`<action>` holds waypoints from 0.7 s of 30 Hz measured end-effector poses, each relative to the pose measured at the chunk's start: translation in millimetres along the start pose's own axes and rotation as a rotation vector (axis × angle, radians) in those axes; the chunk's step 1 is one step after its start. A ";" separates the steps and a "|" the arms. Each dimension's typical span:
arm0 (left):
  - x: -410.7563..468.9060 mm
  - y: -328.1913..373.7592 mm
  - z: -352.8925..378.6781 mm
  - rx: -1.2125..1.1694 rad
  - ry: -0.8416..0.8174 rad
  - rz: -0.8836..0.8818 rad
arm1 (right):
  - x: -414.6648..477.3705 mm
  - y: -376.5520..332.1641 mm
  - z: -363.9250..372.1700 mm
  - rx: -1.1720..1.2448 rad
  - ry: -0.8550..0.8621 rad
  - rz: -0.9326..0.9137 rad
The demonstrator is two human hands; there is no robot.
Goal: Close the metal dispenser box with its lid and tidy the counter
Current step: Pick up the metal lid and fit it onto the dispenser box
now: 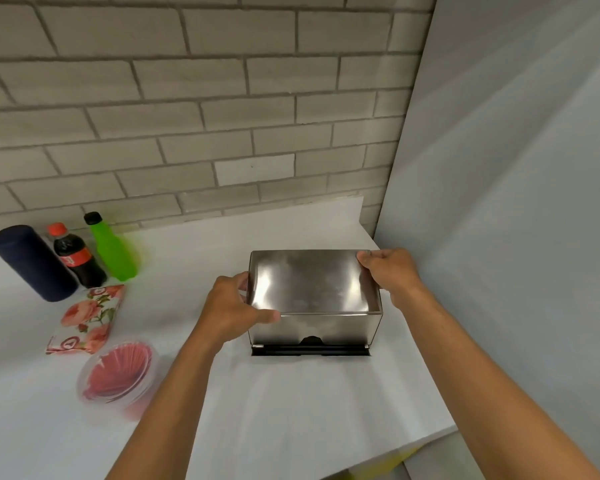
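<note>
The brick wall [187, 98] forms the rear boundary, and a plain grey panel [516, 168] closes off the right side. The white surface [291, 410] extends from the wall toward the camera.

The metal dispenser box [326, 327] stands upright on the surface near the right panel, with a dark slot along its lower front edge. The lid [312, 282] lies on top of the box, tilted slightly; whether it is fully seated cannot be determined.

The left hand [236, 306] grips the lid's left edge, fingers curled and thumb pressed on the front corner. The right hand [392, 275] grips the right rear corner in the same closed manner.

At far left stand a dark blue cylinder [32, 263], a cola bottle [77, 258] and a green bottle [113, 249], close together. In front of them lie a floral napkin pack [87, 320] and a clear tub of pink items [118, 372].
</note>
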State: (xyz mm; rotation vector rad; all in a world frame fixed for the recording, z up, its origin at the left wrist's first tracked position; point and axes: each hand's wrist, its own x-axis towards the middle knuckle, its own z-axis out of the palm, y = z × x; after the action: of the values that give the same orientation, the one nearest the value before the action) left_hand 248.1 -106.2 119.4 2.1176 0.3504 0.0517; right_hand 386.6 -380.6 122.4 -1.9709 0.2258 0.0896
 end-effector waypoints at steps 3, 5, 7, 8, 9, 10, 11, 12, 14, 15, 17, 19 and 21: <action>4.2 2.5 -0.3 0.011 -0.009 -0.022 | 2.3 -1.9 -1.7 -0.010 -0.013 -0.003; 6.5 3.3 -0.6 0.011 -0.011 -0.036 | 3.3 -3.5 -2.2 -0.026 -0.024 -0.006; 7.6 4.9 -1.1 0.010 -0.011 -0.045 | 3.7 -4.7 -2.6 -0.055 -0.021 -0.010; 7.9 5.5 -1.1 0.007 -0.010 -0.050 | 3.8 -5.1 -2.8 -0.072 -0.021 -0.011; 8.0 5.9 -0.9 0.005 -0.007 -0.054 | 3.7 -5.4 -3.1 -0.089 -0.025 -0.012; 8.0 5.9 -0.7 0.005 -0.004 -0.056 | 3.8 -5.6 -3.7 -0.109 -0.033 -0.013; 8.1 6.0 -0.4 0.006 -0.002 -0.060 | 4.1 -6.0 -4.6 -0.134 -0.039 -0.017; 8.2 5.9 -0.1 0.006 0.001 -0.063 | 4.5 -6.6 -5.5 -0.166 -0.039 -0.021; 9.6 5.2 -0.3 0.010 0.004 -0.073 | 4.2 -8.2 -6.3 -0.234 -0.028 -0.033; 10.6 4.9 -0.4 0.015 0.001 -0.080 | 3.6 -8.6 -6.1 -0.260 -0.024 -0.044; 12.1 4.7 -0.5 0.021 -0.010 -0.090 | 2.6 -8.7 -5.0 -0.301 -0.017 -0.067; 12.7 4.3 -0.8 0.021 -0.013 -0.097 | 2.4 -7.9 -3.4 -0.333 -0.010 -0.073; 12.6 3.6 -1.3 0.021 -0.014 -0.101 | 2.9 -6.9 -2.3 -0.353 -0.009 -0.071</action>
State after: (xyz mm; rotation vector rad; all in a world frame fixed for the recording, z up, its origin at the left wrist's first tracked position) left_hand 260.8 -103.5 121.9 2.1171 0.4510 -0.0256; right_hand 390.7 -380.4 129.1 -2.3268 0.1403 0.0972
